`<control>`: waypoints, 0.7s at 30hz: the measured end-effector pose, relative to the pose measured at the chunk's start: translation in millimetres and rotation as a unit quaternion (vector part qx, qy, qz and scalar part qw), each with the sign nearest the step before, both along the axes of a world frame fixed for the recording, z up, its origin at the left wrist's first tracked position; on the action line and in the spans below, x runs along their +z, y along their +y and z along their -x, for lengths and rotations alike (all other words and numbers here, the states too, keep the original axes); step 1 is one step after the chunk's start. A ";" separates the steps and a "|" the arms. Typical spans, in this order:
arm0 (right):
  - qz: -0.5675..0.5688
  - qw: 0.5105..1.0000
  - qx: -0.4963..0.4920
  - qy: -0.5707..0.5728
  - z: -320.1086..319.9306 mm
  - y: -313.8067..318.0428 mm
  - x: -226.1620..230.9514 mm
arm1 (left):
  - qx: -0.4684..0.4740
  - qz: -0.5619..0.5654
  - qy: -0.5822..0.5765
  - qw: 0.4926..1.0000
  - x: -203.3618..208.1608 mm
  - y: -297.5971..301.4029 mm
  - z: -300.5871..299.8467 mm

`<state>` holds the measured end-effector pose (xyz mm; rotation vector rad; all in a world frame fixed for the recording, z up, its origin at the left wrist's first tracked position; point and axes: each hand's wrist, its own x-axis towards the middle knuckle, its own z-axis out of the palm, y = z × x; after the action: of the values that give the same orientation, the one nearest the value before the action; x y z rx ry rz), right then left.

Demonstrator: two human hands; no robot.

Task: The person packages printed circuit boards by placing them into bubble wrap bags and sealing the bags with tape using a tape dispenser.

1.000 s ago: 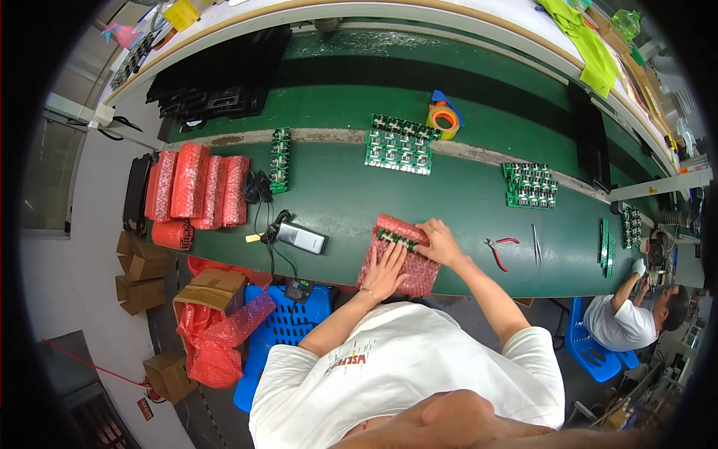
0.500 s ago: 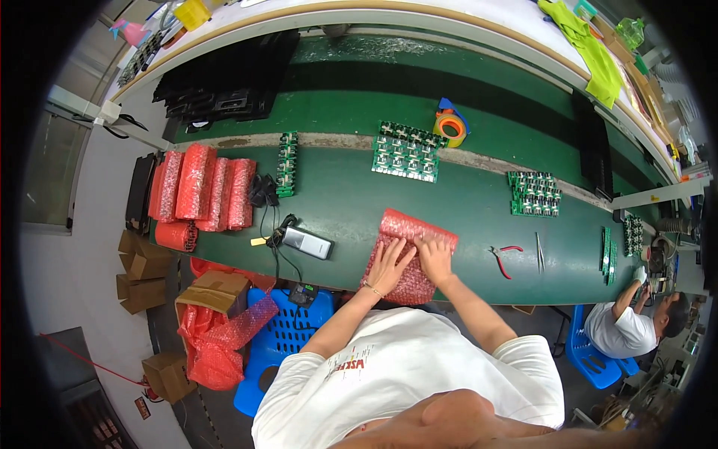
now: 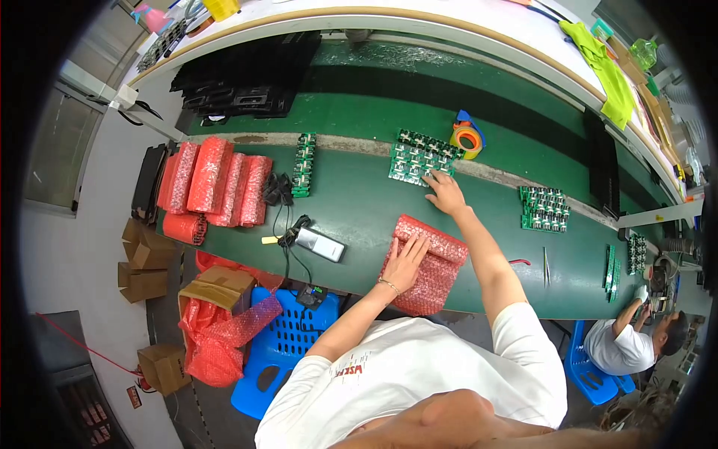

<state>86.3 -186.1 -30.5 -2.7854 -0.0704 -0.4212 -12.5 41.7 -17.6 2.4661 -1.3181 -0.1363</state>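
My left hand [image 3: 407,263] lies flat on a sheet of red bubble wrap [image 3: 428,283], whose far end is rolled over into a thick fold. The wrap rests at the near edge of the green table; whatever the fold encloses is hidden. Farther off, my right hand [image 3: 447,194] reaches to the near right edge of a group of green circuit boards [image 3: 411,165], fingers apart with nothing lifted in them. Whether the fingertips touch the boards I cannot tell. Just behind those boards sits a tape dispenser with orange and yellow rolls [image 3: 467,139].
Red bubble-wrapped bundles [image 3: 213,176] are stacked at the left, near a silver device with cables [image 3: 320,245]. More circuit boards [image 3: 544,209] stand to the right, beyond red-handled pliers [image 3: 519,262] and tweezers [image 3: 547,266]. A co-worker [image 3: 624,340] sits at far right.
My right hand has left the bubble wrap and moved forward to the middle circuit boards. My left hand stays on the wrap. The whole view has shifted slightly.
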 end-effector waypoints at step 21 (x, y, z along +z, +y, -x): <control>-0.051 0.967 -0.197 0.152 124.4 -70.9 -3.8 | -0.042 0.020 -0.018 0.999 10.6 -17.4 -83.0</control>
<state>-38.1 -257.0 -34.3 -2.7191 0.5667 -0.0785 70.4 24.3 -7.0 2.3910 -1.4263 -0.0848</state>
